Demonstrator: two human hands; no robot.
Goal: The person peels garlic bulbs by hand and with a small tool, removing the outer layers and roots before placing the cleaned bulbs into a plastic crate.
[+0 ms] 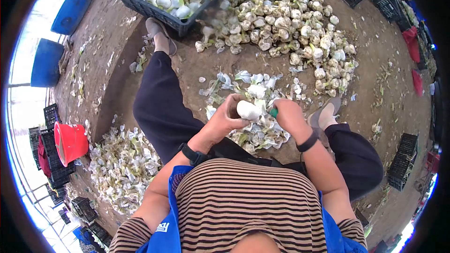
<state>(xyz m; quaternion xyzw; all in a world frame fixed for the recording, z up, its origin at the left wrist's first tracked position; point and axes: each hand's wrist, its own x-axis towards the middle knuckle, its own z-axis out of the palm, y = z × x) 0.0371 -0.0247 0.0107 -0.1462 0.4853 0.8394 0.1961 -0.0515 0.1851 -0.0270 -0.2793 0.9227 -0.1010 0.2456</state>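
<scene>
Dirt floor point(375, 56). Far: untrimmed garlic heap point(290, 23); far left, black crate point(154, 9) of cleaned bulbs. Peelings pile point(253, 112) under hands. Left hand point(227, 115) wrapped round white garlic bulb point(247, 110), centre; right hand point(288, 115) closed on green-handled knife point(273, 111). Best: grip firm, shallow cuts, blade off thumb.
</scene>
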